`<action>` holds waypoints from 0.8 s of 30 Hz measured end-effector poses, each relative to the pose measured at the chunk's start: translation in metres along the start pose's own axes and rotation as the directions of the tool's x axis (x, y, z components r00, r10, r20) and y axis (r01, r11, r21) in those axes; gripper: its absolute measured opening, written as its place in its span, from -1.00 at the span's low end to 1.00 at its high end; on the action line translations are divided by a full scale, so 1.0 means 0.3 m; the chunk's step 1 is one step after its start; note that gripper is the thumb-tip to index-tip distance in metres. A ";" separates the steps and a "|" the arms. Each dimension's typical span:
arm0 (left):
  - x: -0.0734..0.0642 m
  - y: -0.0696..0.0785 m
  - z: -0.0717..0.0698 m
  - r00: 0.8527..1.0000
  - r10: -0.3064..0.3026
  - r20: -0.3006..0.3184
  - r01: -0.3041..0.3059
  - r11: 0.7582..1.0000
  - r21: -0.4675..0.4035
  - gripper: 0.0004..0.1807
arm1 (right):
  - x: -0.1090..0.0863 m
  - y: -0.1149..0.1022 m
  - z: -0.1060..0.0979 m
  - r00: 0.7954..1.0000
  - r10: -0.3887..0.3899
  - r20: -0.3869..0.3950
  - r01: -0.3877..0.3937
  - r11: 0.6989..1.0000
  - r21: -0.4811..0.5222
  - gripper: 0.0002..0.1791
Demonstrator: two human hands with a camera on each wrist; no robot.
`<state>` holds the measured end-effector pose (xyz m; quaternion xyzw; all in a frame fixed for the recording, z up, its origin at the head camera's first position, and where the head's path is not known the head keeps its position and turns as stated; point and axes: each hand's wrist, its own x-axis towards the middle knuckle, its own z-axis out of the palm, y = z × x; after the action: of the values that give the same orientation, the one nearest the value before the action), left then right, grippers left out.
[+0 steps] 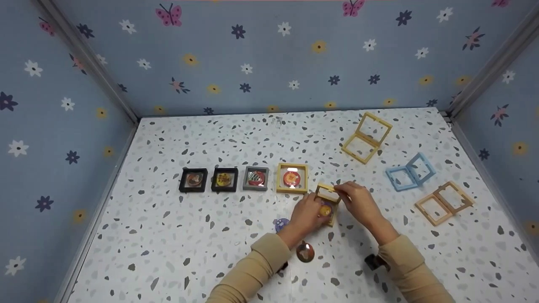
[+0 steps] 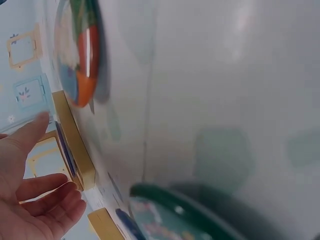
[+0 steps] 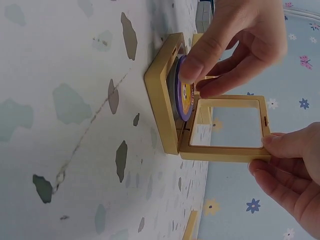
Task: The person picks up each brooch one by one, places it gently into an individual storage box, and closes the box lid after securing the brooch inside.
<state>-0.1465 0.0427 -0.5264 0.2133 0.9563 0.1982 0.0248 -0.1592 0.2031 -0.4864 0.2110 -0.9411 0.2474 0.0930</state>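
Observation:
A small gold hinged display frame (image 3: 162,95) lies on the table with its lid (image 3: 225,153) raised. Inside its base sits a round purple-rimmed badge (image 3: 186,95) with a yellow middle. My left hand (image 1: 307,212) is over the base, its thumb touching the badge face, fingers loosely bent beside it. The thumb and fingers of my right hand (image 1: 360,204) pinch the free edge of the lid. Close to my left wrist lie a purple badge (image 1: 281,224), partly covered by the hand, and a brown badge (image 1: 305,251).
To the left stand two black frames (image 1: 193,180) (image 1: 224,179), a grey frame (image 1: 255,178) and a larger yellow frame (image 1: 292,178), each with a badge. On the right lie opened frames: yellow (image 1: 366,138), light blue (image 1: 410,172) and tan (image 1: 444,203). Flowered walls (image 1: 269,59) enclose the table.

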 end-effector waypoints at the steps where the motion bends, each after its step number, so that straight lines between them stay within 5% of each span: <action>1: -0.003 -0.004 -0.002 1.000 -0.004 0.000 0.004 1.000 0.001 -0.40 | 0.000 -0.001 0.000 1.000 0.003 0.003 -0.003 1.000 0.001 -0.84; 7: -0.020 -0.021 -0.010 1.000 -0.026 -0.010 0.026 1.000 0.000 -0.35 | 0.002 -0.007 -0.006 0.999 0.027 0.028 -0.028 1.000 0.015 -0.83; 18: -0.021 -0.037 -0.019 0.990 -0.120 0.069 0.114 0.990 0.080 -0.45 | -0.001 -0.006 -0.005 0.998 0.043 0.036 -0.044 0.999 0.018 -0.84; 24: -0.018 -0.043 -0.017 0.988 -0.125 0.086 0.123 0.992 0.036 -0.58 | -0.006 -0.012 -0.006 0.997 0.057 0.049 -0.059 0.998 0.026 -0.84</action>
<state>-0.1475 0.0278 -0.5271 0.1623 0.9687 0.1719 0.0758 -0.1559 0.2017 -0.4840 0.1908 -0.9453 0.2577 0.0600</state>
